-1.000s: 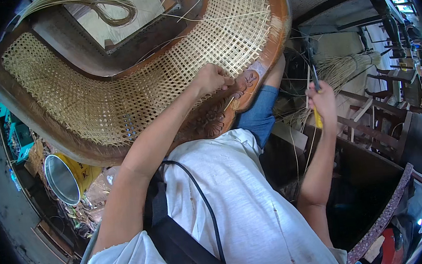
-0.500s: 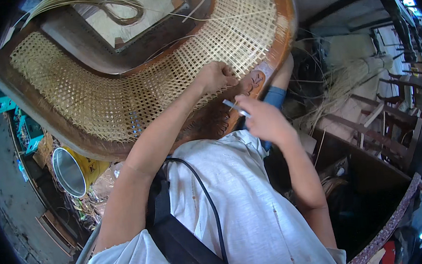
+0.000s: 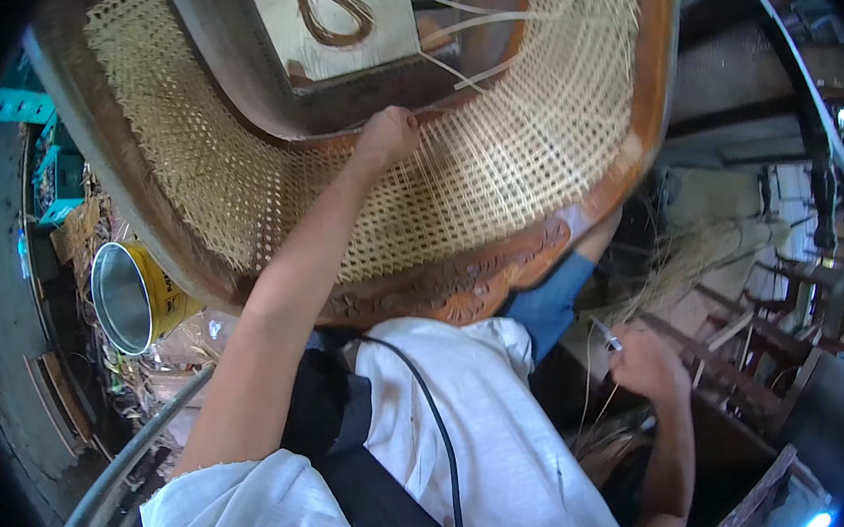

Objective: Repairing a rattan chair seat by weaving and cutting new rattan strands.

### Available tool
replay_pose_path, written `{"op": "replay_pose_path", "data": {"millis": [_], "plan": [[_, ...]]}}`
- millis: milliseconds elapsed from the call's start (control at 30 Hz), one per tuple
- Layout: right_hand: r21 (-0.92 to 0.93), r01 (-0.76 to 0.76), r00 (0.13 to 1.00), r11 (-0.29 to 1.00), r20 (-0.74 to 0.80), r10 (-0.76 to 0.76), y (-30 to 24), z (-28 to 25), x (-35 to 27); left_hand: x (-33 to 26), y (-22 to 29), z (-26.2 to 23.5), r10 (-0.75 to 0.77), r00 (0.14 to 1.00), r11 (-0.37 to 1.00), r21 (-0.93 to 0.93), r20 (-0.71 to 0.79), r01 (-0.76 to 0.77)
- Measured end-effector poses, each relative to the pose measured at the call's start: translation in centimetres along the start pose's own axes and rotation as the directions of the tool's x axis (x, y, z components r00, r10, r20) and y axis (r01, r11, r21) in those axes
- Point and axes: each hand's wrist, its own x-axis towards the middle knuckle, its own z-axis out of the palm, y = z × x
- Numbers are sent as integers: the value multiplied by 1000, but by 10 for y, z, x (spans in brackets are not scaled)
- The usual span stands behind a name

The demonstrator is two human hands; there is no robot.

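A curved wooden chair frame (image 3: 651,73) with carved front edge lies before me, filled with an open-weave cane panel (image 3: 494,172). At the inner rim of the weave my left hand (image 3: 391,134) is closed, its fingertips turned away, so what they grip is hidden. Low on the right, away from the chair, my right hand (image 3: 649,362) is closed around a slim silver blade-like tool (image 3: 606,336). A thin strand hangs beside that hand; whether the fingers hold it is unclear. Loose pale cane strips (image 3: 486,22) stick out over the frame's inner opening.
A looped bundle of cane (image 3: 341,30) rests on a pale board in the opening. To the left stands a yellow metal can (image 3: 149,292) near teal crates (image 3: 58,175). On the right are a heap of loose cane strands (image 3: 712,248) and wooden furniture frames (image 3: 749,325).
My left hand has gone from the front edge of the weave to its inner rim. My right hand, with the tool, has swung down and right, away from the chair. The view has shifted.
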Motion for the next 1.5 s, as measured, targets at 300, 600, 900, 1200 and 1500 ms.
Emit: {"op": "replay_pose_path", "data": {"millis": [300, 600, 900, 1200, 1500], "plan": [[992, 5, 952, 129, 35, -304, -132, 6, 160, 86, -31, 72, 280, 942, 958, -9, -188, -286], [982, -191, 963, 0, 188, -195, -160, -48, 306, 115, -27, 69, 247, 964, 956, -139, -95, -258], [924, -368, 887, 101, 382, -261, -173, -55, 372, 134, -48, 74, 51, 988, 821, -570, 143, 40], [927, -291, 935, 239, 329, -137, -193, -62, 368, 122, -47, 67, 5, 993, 804, -591, 119, 67], [307, 183, 980, 934, 17, -197, -172, -52, 224, 102, -64, 60, 1, 998, 977, -212, -58, -13]]}}
